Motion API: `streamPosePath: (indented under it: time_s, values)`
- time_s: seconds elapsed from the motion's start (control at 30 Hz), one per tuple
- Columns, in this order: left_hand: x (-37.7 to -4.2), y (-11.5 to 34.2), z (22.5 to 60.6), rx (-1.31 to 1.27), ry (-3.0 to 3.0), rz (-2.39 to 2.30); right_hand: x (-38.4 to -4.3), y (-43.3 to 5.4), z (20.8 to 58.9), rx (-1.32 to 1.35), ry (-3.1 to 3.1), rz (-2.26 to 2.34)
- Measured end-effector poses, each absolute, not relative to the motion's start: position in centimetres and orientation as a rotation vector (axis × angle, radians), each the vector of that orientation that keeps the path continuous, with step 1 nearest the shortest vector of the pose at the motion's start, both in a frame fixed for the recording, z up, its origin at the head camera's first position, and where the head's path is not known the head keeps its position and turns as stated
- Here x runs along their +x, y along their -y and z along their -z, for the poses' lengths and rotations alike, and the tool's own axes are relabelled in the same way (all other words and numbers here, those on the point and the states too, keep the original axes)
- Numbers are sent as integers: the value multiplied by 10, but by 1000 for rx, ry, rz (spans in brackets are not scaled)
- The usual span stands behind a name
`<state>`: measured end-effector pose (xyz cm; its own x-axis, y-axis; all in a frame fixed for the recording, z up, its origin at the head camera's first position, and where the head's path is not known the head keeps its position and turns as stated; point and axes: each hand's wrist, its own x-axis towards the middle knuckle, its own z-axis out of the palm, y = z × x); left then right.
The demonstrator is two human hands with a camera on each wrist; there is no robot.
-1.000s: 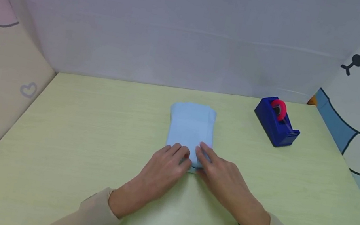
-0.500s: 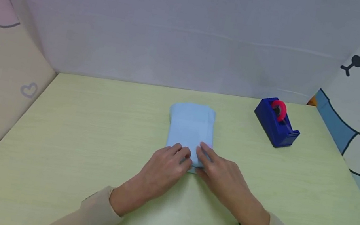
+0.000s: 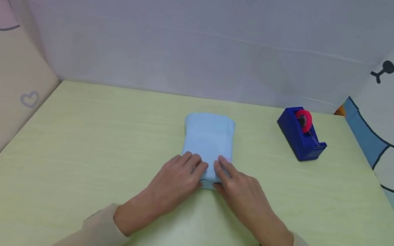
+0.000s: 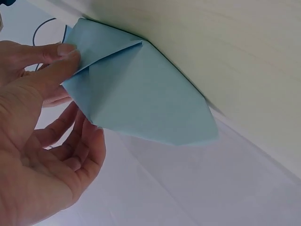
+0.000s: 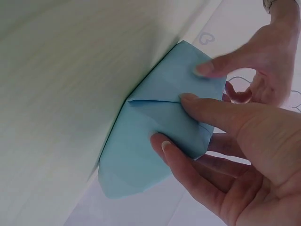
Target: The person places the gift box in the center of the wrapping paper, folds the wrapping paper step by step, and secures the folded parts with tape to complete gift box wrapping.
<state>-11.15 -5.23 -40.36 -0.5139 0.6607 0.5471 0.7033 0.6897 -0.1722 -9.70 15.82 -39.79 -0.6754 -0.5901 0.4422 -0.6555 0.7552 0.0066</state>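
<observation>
A light blue paper-wrapped package [image 3: 208, 136] lies at the middle of the table, with its near end towards me. My left hand [image 3: 174, 180] grips the near left corner, thumb on the end face and fingers over the top. At the near right corner my right hand [image 3: 243, 195] pinches the package, its thumb on the folded end and fingers on top and side. A slanting paper flap [image 4: 110, 49] shows on the end face in the left wrist view. In the right wrist view, the right thumb [image 5: 207, 109] presses beside the flap's fold line.
A blue tape dispenser [image 3: 299, 134] with a red-pink roll stands at the back right of the pale wooden table [image 3: 99, 136]. A plain light panel [image 3: 203, 45] closes off the back, and printed cartoon panels flank both sides.
My left hand has shifted slightly left, and its thumb has slid left along the near end, so more of the end face shows. The right hand has hardly moved.
</observation>
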Motion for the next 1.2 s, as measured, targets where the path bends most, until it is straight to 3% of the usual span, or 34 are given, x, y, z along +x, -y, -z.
streamPosePath:
  time_s: [0.4, 1.2]
  values:
    - [-116, 59, 410, -1027, 2392, 47, -100, -161, 396, 967, 2521, -215]
    - [-121, 65, 411, -1061, 2352, 438, -96, -160, 395, 969, 2562, -169]
